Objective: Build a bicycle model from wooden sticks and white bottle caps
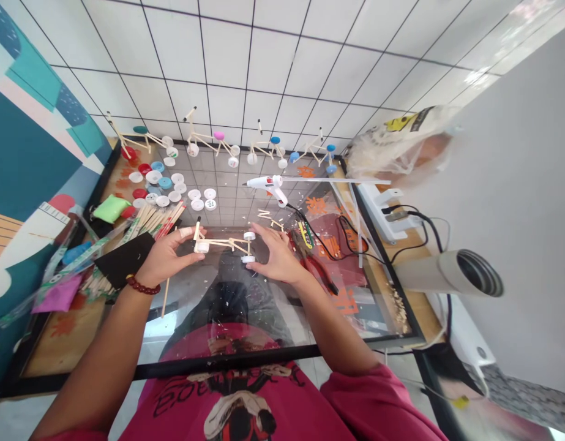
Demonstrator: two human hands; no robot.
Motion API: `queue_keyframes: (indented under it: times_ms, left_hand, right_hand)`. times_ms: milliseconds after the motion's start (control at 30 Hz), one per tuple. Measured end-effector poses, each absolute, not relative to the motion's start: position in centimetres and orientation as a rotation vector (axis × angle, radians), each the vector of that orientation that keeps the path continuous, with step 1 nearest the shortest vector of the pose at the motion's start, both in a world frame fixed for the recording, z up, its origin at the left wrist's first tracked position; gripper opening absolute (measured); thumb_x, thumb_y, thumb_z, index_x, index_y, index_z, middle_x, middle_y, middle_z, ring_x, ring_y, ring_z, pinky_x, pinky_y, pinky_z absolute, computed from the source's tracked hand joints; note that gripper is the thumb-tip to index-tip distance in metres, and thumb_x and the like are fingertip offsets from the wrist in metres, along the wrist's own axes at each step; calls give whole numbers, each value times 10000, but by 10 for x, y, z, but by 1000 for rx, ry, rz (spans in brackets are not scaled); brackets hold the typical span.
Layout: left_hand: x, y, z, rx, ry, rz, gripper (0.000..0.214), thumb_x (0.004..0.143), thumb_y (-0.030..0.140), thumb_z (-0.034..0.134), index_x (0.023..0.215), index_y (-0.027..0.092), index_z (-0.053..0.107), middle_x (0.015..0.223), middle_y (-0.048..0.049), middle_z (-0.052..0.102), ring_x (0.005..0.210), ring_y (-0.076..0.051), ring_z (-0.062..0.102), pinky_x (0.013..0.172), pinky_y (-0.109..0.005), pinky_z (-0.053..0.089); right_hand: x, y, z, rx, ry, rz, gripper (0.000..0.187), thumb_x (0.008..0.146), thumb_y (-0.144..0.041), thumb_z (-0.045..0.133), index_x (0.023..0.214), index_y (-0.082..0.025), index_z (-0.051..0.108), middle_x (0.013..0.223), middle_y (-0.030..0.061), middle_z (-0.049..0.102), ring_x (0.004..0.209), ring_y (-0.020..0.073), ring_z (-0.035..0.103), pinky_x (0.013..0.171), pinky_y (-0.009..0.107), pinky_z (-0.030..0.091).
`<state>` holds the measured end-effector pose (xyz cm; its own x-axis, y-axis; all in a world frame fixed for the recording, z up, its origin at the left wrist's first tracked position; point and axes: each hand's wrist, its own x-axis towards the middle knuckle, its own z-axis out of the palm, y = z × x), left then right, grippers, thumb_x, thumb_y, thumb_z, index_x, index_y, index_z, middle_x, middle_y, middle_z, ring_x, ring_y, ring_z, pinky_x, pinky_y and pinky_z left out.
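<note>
A small frame of glued wooden sticks with white bottle-cap wheels [222, 244] is held above the glass tabletop [282, 324] between my hands. My left hand [169, 257] grips its left end, by an upright stick and a cap. My right hand [275, 254] has its fingertips around the pair of caps at the right end. A white hot glue gun [268, 187] lies just beyond my hands. Beyond it stands a row of similar stick models [213, 138] with coloured caps.
Loose bottle caps [172, 187] spread across the far left of the table. Bundled wooden sticks [160, 219], black card [126, 257] and red-handled pliers [319, 275] lie near my hands. A black cord runs to a white power strip [378, 208] at right. A black frame edges the table.
</note>
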<state>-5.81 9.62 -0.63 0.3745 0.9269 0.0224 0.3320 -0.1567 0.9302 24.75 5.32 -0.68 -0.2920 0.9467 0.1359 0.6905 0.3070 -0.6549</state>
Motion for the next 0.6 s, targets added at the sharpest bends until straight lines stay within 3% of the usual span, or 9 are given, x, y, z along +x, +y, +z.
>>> queue_keyframes:
  times_ms: [167,300,367,600]
  left_hand:
    - [-57,96,-8,1676,1133,805,720,678,512,845,1287,184,647,1315,-153,674,1249,-323,614,1149,-523,406]
    - [-54,96,-6,1665,1130,817,698,666,518,849,1248,179,667,1297,-156,684,1223,-327,631,1129,-516,432]
    - [-53,96,-4,1657,1144,819,686,657,530,848,1215,169,679,1279,-158,693,1206,-330,640,1118,-518,442]
    - [-52,95,-3,1701,1177,790,654,662,565,824,1175,181,695,1271,-147,700,1204,-337,642,1127,-547,417]
  right_hand:
    - [251,54,-4,-1414,-1998,639,922,697,-494,817,1495,-296,399,1440,119,557,1352,353,484,1142,572,303]
    - [267,66,-5,-1449,-1729,536,499,861,-384,652,1331,-238,574,1328,117,646,1238,284,594,1077,470,437]
    - [279,79,-7,-1527,-1629,465,364,877,-298,578,1226,-214,636,1236,116,693,1165,275,634,1028,460,479]
    - [314,143,-10,-1773,-1541,361,482,717,-322,719,1165,-157,655,1211,184,681,1154,346,625,1026,534,463]
